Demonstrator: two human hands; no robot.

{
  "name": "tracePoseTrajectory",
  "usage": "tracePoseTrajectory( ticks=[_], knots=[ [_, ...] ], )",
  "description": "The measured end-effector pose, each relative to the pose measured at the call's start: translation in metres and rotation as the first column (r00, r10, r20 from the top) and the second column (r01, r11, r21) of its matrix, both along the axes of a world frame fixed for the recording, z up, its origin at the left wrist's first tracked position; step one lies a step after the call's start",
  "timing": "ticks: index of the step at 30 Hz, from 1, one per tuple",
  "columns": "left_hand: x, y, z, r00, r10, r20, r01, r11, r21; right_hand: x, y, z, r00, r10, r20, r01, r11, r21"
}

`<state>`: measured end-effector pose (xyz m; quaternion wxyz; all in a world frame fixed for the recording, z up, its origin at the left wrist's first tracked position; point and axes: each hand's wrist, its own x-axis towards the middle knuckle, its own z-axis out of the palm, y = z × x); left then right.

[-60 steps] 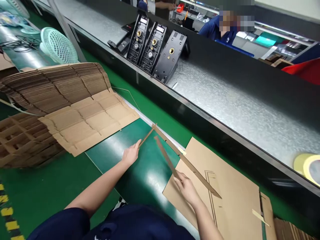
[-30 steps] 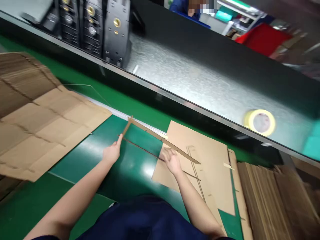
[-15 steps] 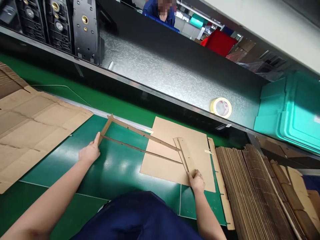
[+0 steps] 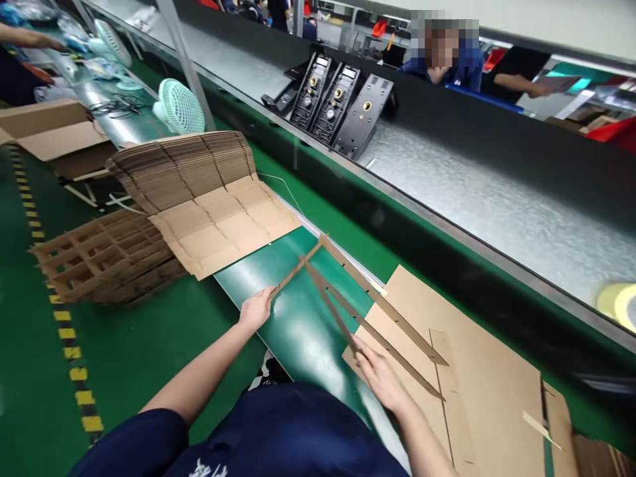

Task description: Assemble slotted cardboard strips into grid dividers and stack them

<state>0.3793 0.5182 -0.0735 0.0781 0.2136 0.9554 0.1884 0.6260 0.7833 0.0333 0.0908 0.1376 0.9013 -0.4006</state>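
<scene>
Slotted cardboard divider strips (image 4: 377, 306) stand on edge over a dark green mat (image 4: 293, 324), joined to a short cross strip (image 4: 297, 269). My left hand (image 4: 256, 309) pinches the near end of that cross strip. My right hand (image 4: 380, 376) grips the near end of a third long strip (image 4: 332, 311), whose far end meets the cross strip. A flat cardboard sheet (image 4: 477, 384) lies under the strips' right ends.
A stack of folded cardboard (image 4: 183, 165) and assembled divider grids (image 4: 106, 258) lie to the left. A small green fan (image 4: 179, 106), black plastic housings (image 4: 342, 99) on a metal conveyor (image 4: 497, 212), and a tape roll (image 4: 619, 305) are beyond. Another person sits across the conveyor.
My right hand has brought a cardboard strip from the sheet at the right and set it against the cross strip. My view has swung back left. My left hand kept its hold.
</scene>
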Motion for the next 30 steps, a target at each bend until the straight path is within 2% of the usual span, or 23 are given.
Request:
tracePoseTrajectory(
  ticks=[2,4,8,12,17,20,22,24,25,26,27,29,30],
  knots=[
    [0.0,-0.002,0.001,1.0,0.0,-0.001,0.0,1.0,0.025,-0.029,-0.023,-0.008,0.996,0.084,0.031,-0.082,0.994,-0.07],
    [0.001,-0.005,0.002,1.0,-0.003,0.007,0.002,0.998,0.06,-0.044,-0.033,-0.018,0.99,0.117,0.076,-0.111,0.99,-0.083],
    [0.001,-0.008,0.005,0.999,-0.036,0.019,0.034,0.996,0.081,-0.054,-0.033,-0.03,0.983,0.133,0.126,-0.127,0.99,-0.053],
    [0.0,-0.008,0.006,0.994,-0.114,0.002,0.114,0.993,0.01,-0.066,-0.03,-0.035,0.976,0.173,0.129,-0.173,0.985,-0.01],
    [-0.002,-0.004,0.006,0.99,-0.139,0.038,0.141,0.987,-0.073,-0.076,-0.032,-0.053,0.966,0.163,0.2,-0.181,0.981,0.074],
    [-0.001,-0.002,0.007,0.985,-0.158,0.066,0.165,0.98,-0.112,-0.069,-0.037,-0.059,0.977,0.082,0.198,-0.12,0.975,0.188],
    [-0.001,0.0,0.008,0.984,-0.163,0.066,0.17,0.977,-0.131,-0.055,-0.035,-0.058,0.993,0.022,0.115,-0.048,0.971,0.232],
    [0.0,0.002,0.01,0.986,-0.154,0.064,0.162,0.975,-0.153,-0.029,-0.021,-0.055,0.997,-0.072,-0.034,0.078,0.967,0.242],
    [0.0,0.004,0.011,0.987,-0.148,0.067,0.157,0.973,-0.167,-0.011,-0.01,-0.054,0.979,-0.167,-0.114,0.191,0.948,0.253],
    [0.0,0.005,0.013,0.987,-0.145,0.072,0.155,0.971,-0.179,0.011,0.004,-0.054,0.936,-0.301,-0.182,0.342,0.898,0.276],
    [0.0,0.005,0.015,0.986,-0.145,0.077,0.157,0.97,-0.188,0.035,0.021,-0.055,0.857,-0.46,-0.23,0.513,0.8,0.311],
    [0.003,0.003,0.019,0.987,-0.147,0.063,0.156,0.97,-0.188,0.088,0.054,-0.059,0.614,-0.75,-0.247,0.766,0.491,0.415],
    [0.006,0.0,0.021,0.99,-0.139,0.04,0.144,0.972,-0.186,0.115,0.069,-0.063,0.502,-0.841,-0.2,0.797,0.36,0.484]
  ],
)
